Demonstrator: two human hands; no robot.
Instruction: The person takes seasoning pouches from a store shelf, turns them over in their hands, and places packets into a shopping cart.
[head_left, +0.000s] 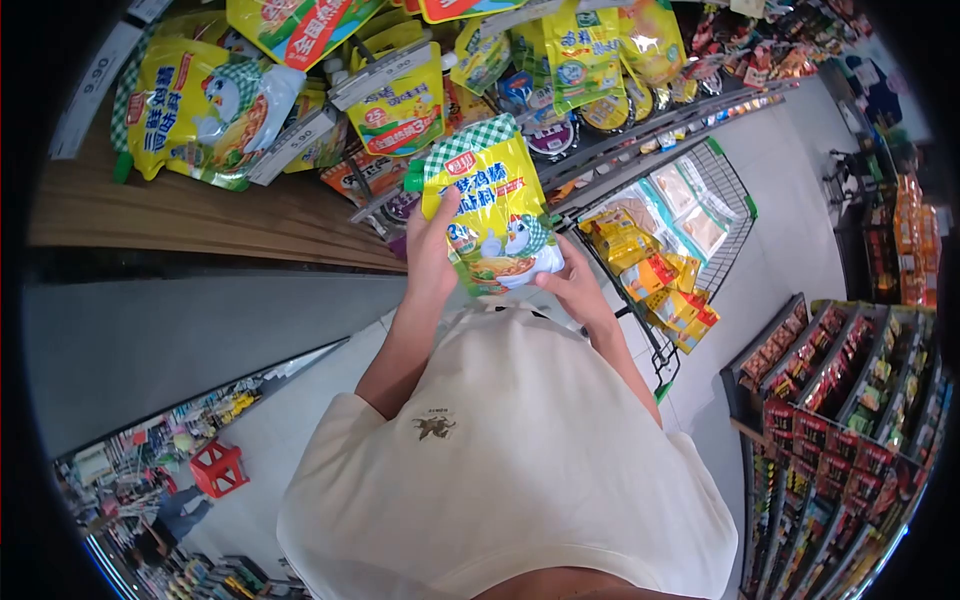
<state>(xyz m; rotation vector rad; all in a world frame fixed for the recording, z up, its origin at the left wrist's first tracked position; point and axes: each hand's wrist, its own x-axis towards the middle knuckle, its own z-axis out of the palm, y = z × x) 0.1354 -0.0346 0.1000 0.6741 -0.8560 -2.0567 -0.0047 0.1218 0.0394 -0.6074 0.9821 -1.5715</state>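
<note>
"So, what's biggest?"

"Two shelves stand out: the near shelf (pixel 200 222) at upper left, and the snack rack (pixel 850 400) at right."

"And after those?"

"One cart (pixel 735 225), just beyond the right hand (pixel 582 290), holding yellow packets (pixel 618 243) that overlap too much to count. One person (pixel 180 515) and one red stool (pixel 218 469) show well apart, at lower left."

"Anything printed on the shirt (pixel 530 430)?"

"One brown emblem (pixel 434 427), its lettering too small to read."

"Now the pouch (pixel 493 215)?"

"Just one in hand, out in front of the chest and near the shelf's goods. It's yellow, with a red logo, blue Chinese characters I can't read surely, and one cartoon chicken in a checked scarf. A matching-looking shelf pouch (pixel 205 110) lies to its left."

"How is it gripped?"

"By both hands, each closed only to its thickness. The left hand (pixel 432 255) pinches the left edge, thumb on the front; the right has the lower right corner. So it sits between them, its checked top poking up past the fingers."

"Smallest bits?"

"Price tags: one reads 9.90 (pixel 97 78), another 5.90 (pixel 293 145). Then one green cap (pixel 413 178) at the held pouch's upper left corner."
</note>
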